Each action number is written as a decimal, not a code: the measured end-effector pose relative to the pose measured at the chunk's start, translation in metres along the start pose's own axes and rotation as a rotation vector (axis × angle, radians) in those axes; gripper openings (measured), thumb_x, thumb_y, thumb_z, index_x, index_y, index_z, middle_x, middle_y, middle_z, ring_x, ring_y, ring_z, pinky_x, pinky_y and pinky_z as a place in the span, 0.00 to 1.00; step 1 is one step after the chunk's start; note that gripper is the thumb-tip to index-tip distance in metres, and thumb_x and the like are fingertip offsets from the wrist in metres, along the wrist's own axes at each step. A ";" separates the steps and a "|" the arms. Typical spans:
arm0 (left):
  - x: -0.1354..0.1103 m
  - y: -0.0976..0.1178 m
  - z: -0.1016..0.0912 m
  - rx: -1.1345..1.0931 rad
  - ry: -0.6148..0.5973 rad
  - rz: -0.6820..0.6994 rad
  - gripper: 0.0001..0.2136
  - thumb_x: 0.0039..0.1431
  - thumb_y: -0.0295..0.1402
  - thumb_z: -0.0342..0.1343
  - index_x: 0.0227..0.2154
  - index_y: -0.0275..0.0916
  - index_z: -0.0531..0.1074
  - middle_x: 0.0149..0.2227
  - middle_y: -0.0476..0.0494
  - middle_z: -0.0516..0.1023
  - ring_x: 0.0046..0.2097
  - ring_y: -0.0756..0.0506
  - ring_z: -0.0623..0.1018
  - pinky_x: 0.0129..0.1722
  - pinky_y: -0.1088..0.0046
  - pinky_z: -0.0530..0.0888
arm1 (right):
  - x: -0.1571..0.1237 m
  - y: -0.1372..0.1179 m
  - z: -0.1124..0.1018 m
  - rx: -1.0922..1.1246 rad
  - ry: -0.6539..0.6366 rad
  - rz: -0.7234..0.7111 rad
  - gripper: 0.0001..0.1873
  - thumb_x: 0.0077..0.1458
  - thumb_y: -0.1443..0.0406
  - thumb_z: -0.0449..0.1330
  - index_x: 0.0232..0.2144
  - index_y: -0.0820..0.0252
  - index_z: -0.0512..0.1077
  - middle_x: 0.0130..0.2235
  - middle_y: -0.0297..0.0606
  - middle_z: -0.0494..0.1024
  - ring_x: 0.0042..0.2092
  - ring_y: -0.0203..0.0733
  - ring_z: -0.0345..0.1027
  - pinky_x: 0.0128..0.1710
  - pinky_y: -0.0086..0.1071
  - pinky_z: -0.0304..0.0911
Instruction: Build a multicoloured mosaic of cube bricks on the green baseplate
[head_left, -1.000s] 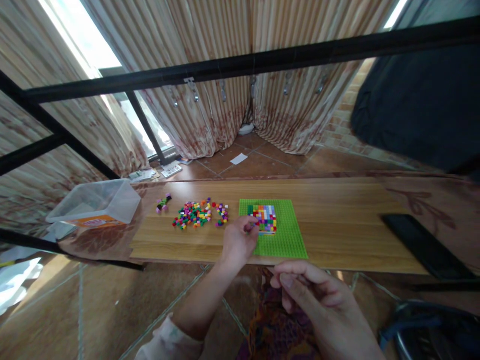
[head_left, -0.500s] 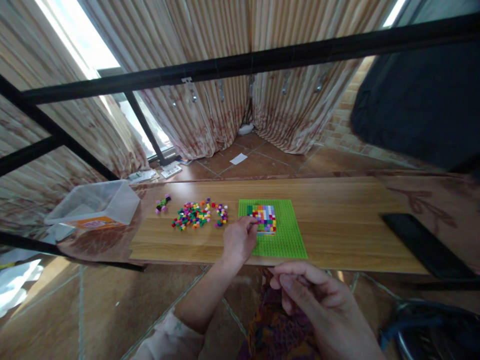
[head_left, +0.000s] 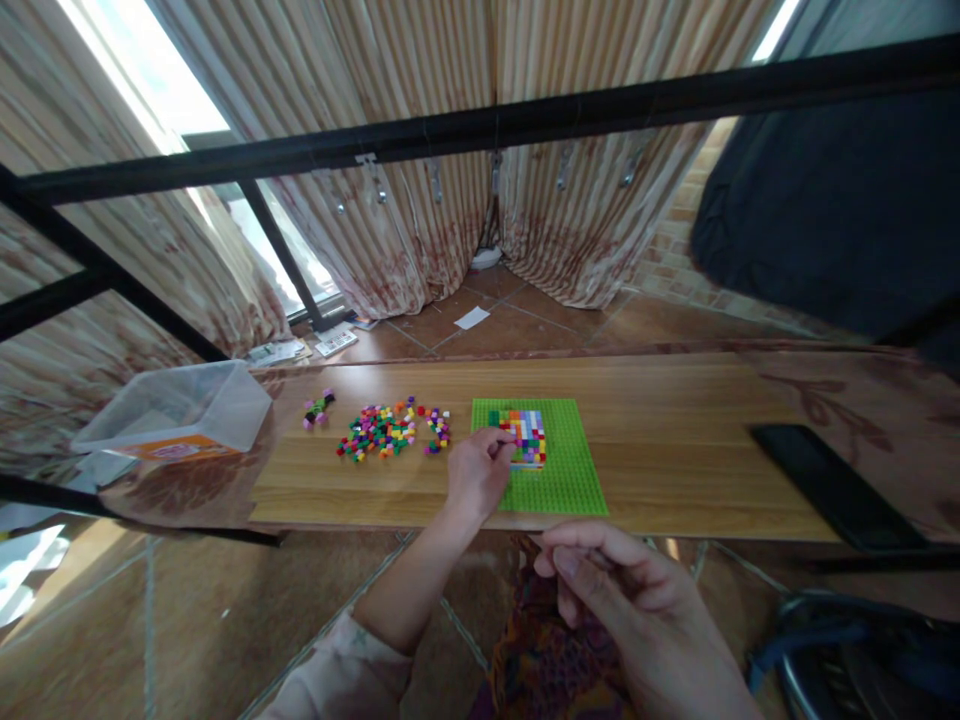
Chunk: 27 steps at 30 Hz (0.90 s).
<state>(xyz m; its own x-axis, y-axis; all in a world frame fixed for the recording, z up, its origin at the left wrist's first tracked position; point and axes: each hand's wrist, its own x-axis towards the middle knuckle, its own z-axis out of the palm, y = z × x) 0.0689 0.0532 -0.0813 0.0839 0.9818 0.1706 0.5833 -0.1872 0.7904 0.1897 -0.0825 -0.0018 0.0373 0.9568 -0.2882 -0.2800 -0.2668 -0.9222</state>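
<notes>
Colourful small bricks form a square block (head_left: 531, 428) on a green studded baseplate (head_left: 566, 480). My left hand (head_left: 478, 472) rests over the left part of that block, thumb and forefinger pinched at its edge; the fingers cover whatever lies between them. Nearer to me, in front of the table edge and below the baseplate, my right hand (head_left: 626, 600) is raised with thumb and forefinger pressed together. Whether it holds a tiny piece cannot be made out. Left of the baseplate lies a loose pile of mixed bricks (head_left: 377, 432), with a smaller cluster (head_left: 436, 430) beside it.
Pink, green and black pieces (head_left: 318, 410) lie further left on the wooden tabletop (head_left: 675, 440). A clear plastic bin (head_left: 225, 405) with an orange label stands at the left end. At the right end is a dark flat phone-like slab (head_left: 832, 485). A black metal bar (head_left: 450, 130) crosses beyond the table.
The whole view has shifted slightly, so the table appears a little further left. Both hands keep nearly the same pinched poses and places.
</notes>
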 end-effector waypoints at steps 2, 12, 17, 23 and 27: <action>0.001 -0.003 0.001 -0.027 0.007 -0.007 0.07 0.55 0.31 0.54 0.31 0.41 0.77 0.28 0.52 0.75 0.28 0.53 0.69 0.30 0.78 0.63 | 0.000 0.000 0.000 0.004 -0.002 0.001 0.10 0.50 0.57 0.65 0.31 0.55 0.78 0.29 0.35 0.79 0.23 0.29 0.65 0.23 0.23 0.59; -0.005 -0.003 0.004 0.119 0.069 0.107 0.09 0.60 0.33 0.50 0.31 0.42 0.76 0.31 0.50 0.76 0.32 0.52 0.72 0.33 0.78 0.65 | -0.002 -0.006 0.005 0.011 0.059 0.013 0.10 0.48 0.57 0.66 0.29 0.57 0.78 0.27 0.36 0.78 0.22 0.29 0.63 0.22 0.23 0.57; -0.013 -0.005 0.004 0.265 0.059 0.190 0.12 0.63 0.35 0.46 0.38 0.44 0.76 0.35 0.46 0.78 0.36 0.50 0.74 0.35 0.77 0.66 | -0.003 -0.007 0.007 0.003 0.073 0.009 0.10 0.47 0.57 0.66 0.28 0.57 0.78 0.27 0.35 0.78 0.22 0.28 0.63 0.23 0.23 0.57; -0.015 -0.002 0.001 0.466 -0.013 0.220 0.14 0.65 0.35 0.42 0.39 0.43 0.75 0.34 0.44 0.78 0.35 0.48 0.75 0.31 0.75 0.65 | 0.000 -0.001 0.002 0.004 0.006 -0.011 0.11 0.49 0.57 0.65 0.30 0.57 0.78 0.27 0.37 0.78 0.22 0.30 0.64 0.22 0.24 0.58; -0.012 0.002 -0.002 0.578 -0.092 0.245 0.14 0.64 0.32 0.42 0.38 0.42 0.73 0.34 0.42 0.77 0.34 0.46 0.75 0.29 0.75 0.64 | -0.001 -0.002 0.003 -0.021 0.021 -0.007 0.11 0.49 0.57 0.64 0.30 0.58 0.78 0.28 0.36 0.78 0.23 0.31 0.63 0.23 0.25 0.59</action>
<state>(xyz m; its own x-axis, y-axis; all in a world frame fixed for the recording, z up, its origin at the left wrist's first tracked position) 0.0675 0.0409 -0.0810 0.3245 0.9163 0.2346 0.8781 -0.3840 0.2854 0.1877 -0.0823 0.0009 0.0593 0.9562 -0.2867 -0.2592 -0.2626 -0.9295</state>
